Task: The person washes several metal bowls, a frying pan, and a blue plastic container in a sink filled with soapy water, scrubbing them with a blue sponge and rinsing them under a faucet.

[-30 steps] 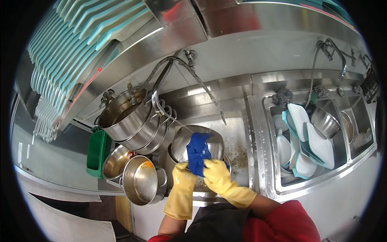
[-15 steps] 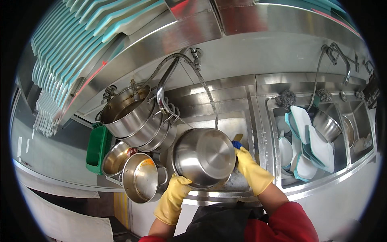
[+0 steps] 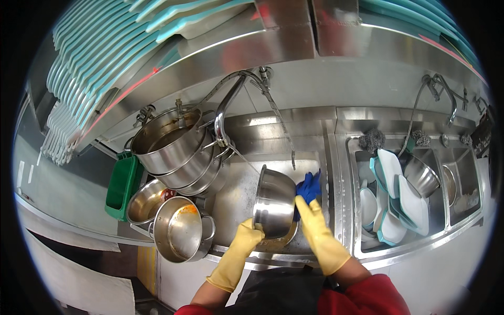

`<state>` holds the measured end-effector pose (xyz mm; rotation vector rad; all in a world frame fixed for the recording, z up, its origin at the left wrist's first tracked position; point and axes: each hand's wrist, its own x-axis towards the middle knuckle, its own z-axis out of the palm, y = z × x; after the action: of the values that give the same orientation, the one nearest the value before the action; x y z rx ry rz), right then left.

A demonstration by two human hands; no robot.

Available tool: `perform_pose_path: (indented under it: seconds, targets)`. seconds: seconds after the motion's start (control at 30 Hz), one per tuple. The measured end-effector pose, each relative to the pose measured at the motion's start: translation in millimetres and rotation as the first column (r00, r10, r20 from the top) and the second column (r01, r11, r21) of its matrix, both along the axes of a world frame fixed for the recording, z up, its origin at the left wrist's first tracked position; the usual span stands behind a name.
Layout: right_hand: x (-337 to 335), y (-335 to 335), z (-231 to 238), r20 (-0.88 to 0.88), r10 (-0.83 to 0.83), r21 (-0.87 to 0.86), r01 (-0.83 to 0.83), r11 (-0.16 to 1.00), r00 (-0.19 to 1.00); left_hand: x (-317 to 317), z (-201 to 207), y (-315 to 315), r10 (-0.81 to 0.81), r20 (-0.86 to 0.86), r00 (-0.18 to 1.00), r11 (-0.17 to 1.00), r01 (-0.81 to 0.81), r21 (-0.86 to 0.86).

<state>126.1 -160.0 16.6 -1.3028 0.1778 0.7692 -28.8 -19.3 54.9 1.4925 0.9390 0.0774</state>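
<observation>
A deep stainless steel bowl [image 3: 275,203] is tipped on its side over the sink, its base facing right. My left hand [image 3: 250,237], in a yellow rubber glove, is closed on the bowl's lower left rim. On the other side, my right hand [image 3: 316,223], also in a yellow glove, presses a crumpled blue cloth [image 3: 308,187] against the base. Running water from the tall faucet [image 3: 222,128] falls onto the bowl's upper edge. Part of another steel pan's rim [image 3: 283,243] shows beneath the bowl in the sink [image 3: 236,178].
Large steel pots [image 3: 169,149] are stacked at the left, with a two-handled pot [image 3: 179,236], a steel pan [image 3: 143,202] and a green bin [image 3: 122,184] nearby. The right sink holds white-and-teal dishes [image 3: 389,210] and a steel bowl [image 3: 421,175]. A shelf [image 3: 210,58] hangs overhead.
The bowl has turned from base-up to base facing right. My right hand has brought the blue cloth onto its base, and more cloth shows. The whole view has shifted slightly.
</observation>
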Motion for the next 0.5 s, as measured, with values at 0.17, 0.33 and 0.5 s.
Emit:
perform_pose_path:
  seconds: [0.17, 0.33, 0.5]
  targets:
    - [-17.1, -19.2, -15.3, -0.214, -0.035, 0.172, 0.072, 0.982, 0.976, 21.4, 25.3, -15.6, -0.334, -0.346, 0.877, 0.735, 0.472, 0.487]
    - [-11.5, -37.6, -62.7, -0.389, 0.037, 0.275, 0.077, 0.958, 0.921, 16.4, 10.2, -18.5, -0.537, -0.621, 0.571, 0.319, 0.819, 0.478]
    - [-20.5, -41.0, -51.8, -0.538, -0.07, 0.091, 0.14, 0.986, 0.84, 14.4, -1.2, -29.6, -0.476, -0.856, 0.201, 0.153, 0.978, 0.145]
